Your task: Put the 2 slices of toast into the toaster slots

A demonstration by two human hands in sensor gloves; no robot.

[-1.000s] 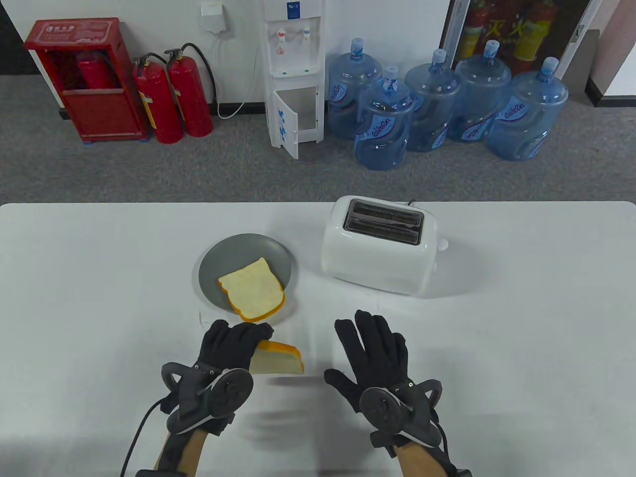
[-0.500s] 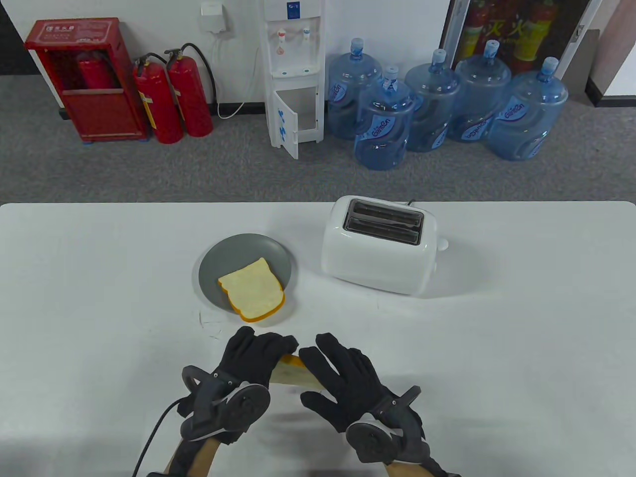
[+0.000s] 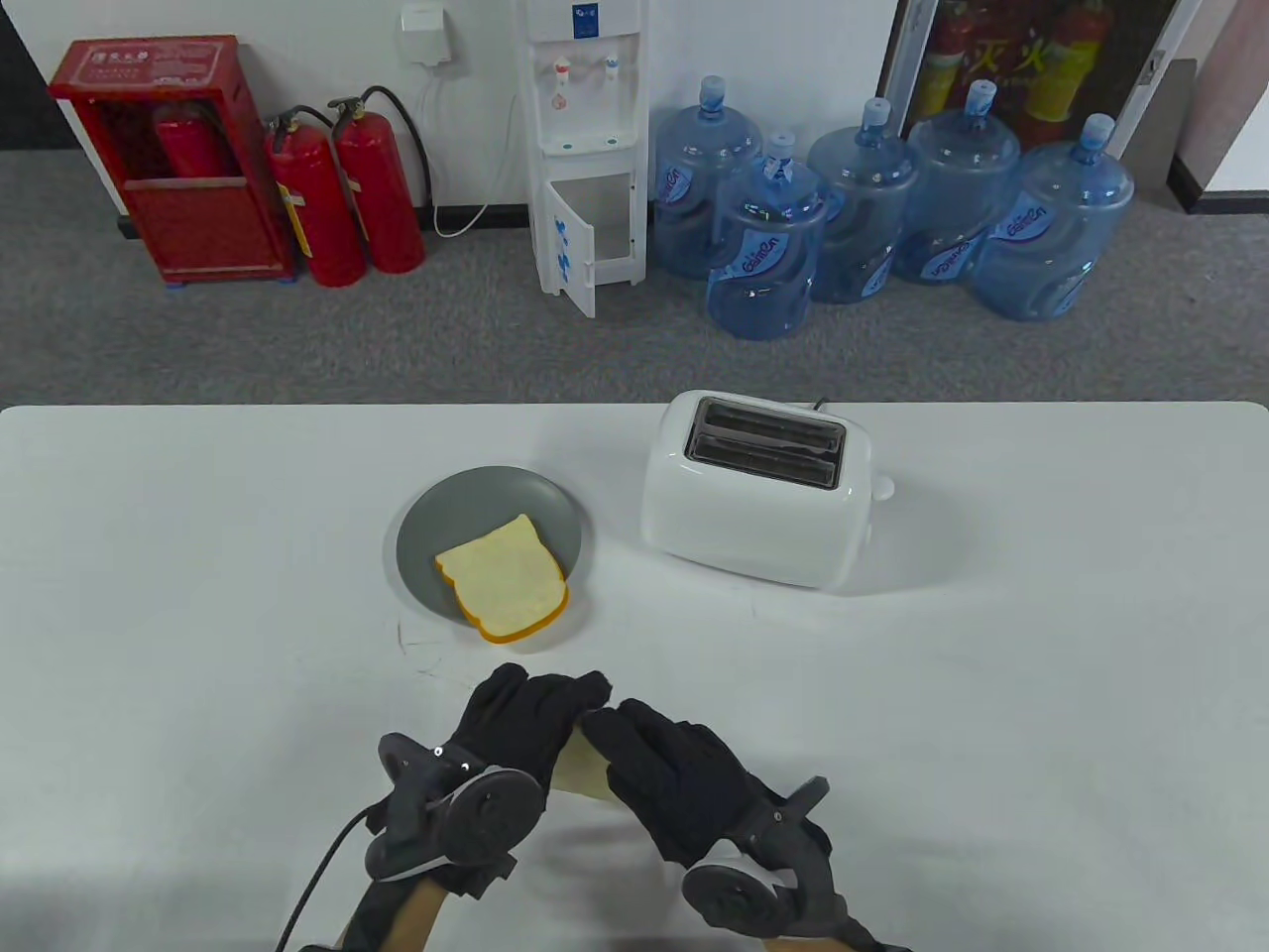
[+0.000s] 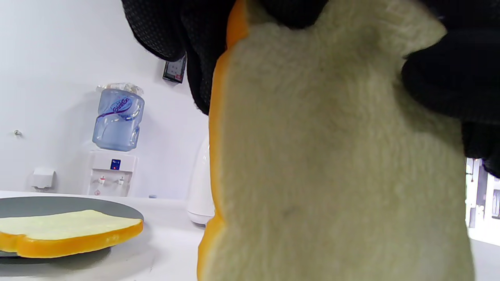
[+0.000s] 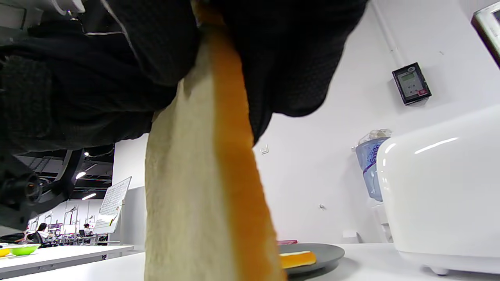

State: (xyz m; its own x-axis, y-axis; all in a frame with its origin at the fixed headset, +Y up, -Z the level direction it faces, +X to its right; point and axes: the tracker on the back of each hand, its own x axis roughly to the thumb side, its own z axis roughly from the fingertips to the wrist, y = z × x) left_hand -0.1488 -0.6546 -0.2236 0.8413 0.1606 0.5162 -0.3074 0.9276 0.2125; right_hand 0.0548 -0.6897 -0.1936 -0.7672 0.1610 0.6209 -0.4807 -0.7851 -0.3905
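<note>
Meeting over the near middle of the white tabletop (image 3: 198,555), both black-gloved hands have hold of one slice: the left hand (image 3: 516,724) grips the pale, orange-crusted slice of toast (image 3: 580,769) from its left side, and the right hand (image 3: 684,773) closes its fingers on the same slice from the right. Up close, the left wrist view shows that held slice (image 4: 332,164) standing upright, its pale crumb face filling the picture, with dark gloved fingers (image 4: 441,86) wrapped over its top edge. From the right wrist view it appears edge-on (image 5: 211,187), orange crust facing out, pinched at the top between black fingers (image 5: 297,58).

At about 11 o'clock from the hands sits the round dark grey plate (image 3: 436,516), and on it lies the second pale slice with an orange crust (image 3: 503,578), flat and untouched, reaching the plate's near rim. Out at 1 o'clock stands the glossy white two-slot toaster (image 3: 758,501), well apart from both hands, its two dark slots (image 3: 768,443) showing nothing inside.

Beyond the tabletop, on the grey carpet, are blue water jugs (image 3: 872,213), a white water dispenser (image 3: 585,149) and red fire extinguishers (image 3: 342,193).
</note>
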